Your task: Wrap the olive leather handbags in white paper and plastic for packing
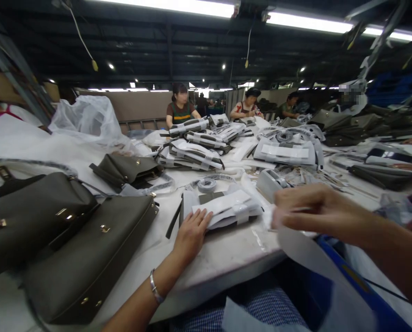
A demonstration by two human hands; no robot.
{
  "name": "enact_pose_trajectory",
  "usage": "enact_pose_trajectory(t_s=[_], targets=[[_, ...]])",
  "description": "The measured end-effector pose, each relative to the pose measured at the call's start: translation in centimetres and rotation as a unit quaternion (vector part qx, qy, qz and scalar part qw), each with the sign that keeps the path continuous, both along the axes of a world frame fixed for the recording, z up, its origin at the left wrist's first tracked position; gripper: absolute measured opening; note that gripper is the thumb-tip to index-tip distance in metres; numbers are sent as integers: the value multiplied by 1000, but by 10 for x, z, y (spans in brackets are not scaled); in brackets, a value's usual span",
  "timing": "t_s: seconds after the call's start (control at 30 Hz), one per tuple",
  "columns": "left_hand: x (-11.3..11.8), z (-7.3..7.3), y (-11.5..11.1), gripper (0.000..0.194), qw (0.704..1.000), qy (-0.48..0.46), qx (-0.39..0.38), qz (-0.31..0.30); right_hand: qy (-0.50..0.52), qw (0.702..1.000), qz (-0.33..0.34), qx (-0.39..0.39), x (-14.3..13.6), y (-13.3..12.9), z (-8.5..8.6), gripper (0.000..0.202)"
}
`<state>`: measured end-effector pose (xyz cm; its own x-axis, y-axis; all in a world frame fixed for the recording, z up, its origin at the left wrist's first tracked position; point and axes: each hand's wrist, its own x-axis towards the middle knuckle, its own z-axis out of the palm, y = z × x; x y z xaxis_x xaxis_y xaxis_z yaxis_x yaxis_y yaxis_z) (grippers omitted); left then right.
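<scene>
My left hand [191, 234] lies flat, fingers together but stretched out, on the left end of a folded olive-grey bag part wrapped in white paper [232, 205]. A dark strap end [174, 220] pokes out beside that bundle. To the right, my right hand [313, 210] is raised over the table edge with its fingers closed, slightly blurred by motion. From it hangs a curling strip of thin white paper [308, 256], which droops past the edge. Just behind the bundle sits a coiled strap in clear wrapping [206, 184].
Olive-grey handbags [98, 249] with gold fittings crowd the left side. More wrapped bundles [195, 154] are heaped toward the middle, and another [285, 151] lies farther right. A blue bin [347, 272] stands below the table's right edge. Co-workers [182, 108] sit across the table.
</scene>
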<state>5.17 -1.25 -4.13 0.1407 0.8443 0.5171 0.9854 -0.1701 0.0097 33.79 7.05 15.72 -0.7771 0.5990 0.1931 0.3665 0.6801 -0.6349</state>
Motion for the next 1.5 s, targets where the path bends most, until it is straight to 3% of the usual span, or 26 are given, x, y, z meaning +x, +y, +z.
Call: enact_pose_trajectory(t_s=[0.07, 0.17, 0.3, 0.37, 0.47, 0.57, 0.7, 0.73, 0.8, 0.9, 1.0, 1.13, 1.2, 1.37, 1.43, 1.5], targets=[[1, 1, -1, 54, 1000, 1, 0, 1, 16, 993, 43, -113, -38, 8, -6, 37], [1, 1, 0, 51, 1000, 6, -2, 3, 36, 978, -11, -206, -98, 39, -41, 31], [1, -3, 1, 51, 1000, 1, -1, 5, 27, 970, -69, -230, -157, 86, -89, 22], [1, -5, 2, 51, 1000, -5, 1, 7, 15, 969, -63, -237, -175, 102, -101, 21], [1, -6, 2, 51, 1000, -8, 2, 11, 14, 966, -35, -256, -184, 111, -105, 48], [2, -7, 1, 51, 1000, -6, 2, 15, 43, 973, -30, -225, -167, 106, -102, 58], [2, -8, 1, 48, 1000, -6, 10, 14, 28, 995, -82, 45, -109, 80, -102, 28], [3, -9, 1, 48, 1000, -8, 11, 15, 6, 992, -88, 87, -94, 72, -105, 30], [3, -9, 1, 50, 1000, -10, 11, 18, -32, 991, -88, 100, -68, 53, -117, 36], [3, -9, 0, 51, 1000, -6, 6, 21, -39, 993, -103, 36, -55, 30, -142, 36], [3, -6, 0, 51, 1000, 2, -5, 19, 0, 991, -118, -60, -65, 18, -163, 35], [2, -2, -2, 52, 1000, 9, -18, 15, 102, 963, -92, -232, -70, 10, -167, 35], [2, -2, -2, 54, 1000, 17, -16, 14, 182, 921, -97, -329, -57, 4, -163, 34], [0, -4, -2, 54, 999, 45, 4, 7, 349, 764, -176, -513, -8, -15, -162, 30], [-1, -5, -3, 54, 999, 50, 2, 4, 320, 734, -163, -577, -5, -21, -167, 29], [-1, -4, -3, 55, 999, 50, -3, 3, 267, 723, -115, -626, -14, -21, -173, 30]])
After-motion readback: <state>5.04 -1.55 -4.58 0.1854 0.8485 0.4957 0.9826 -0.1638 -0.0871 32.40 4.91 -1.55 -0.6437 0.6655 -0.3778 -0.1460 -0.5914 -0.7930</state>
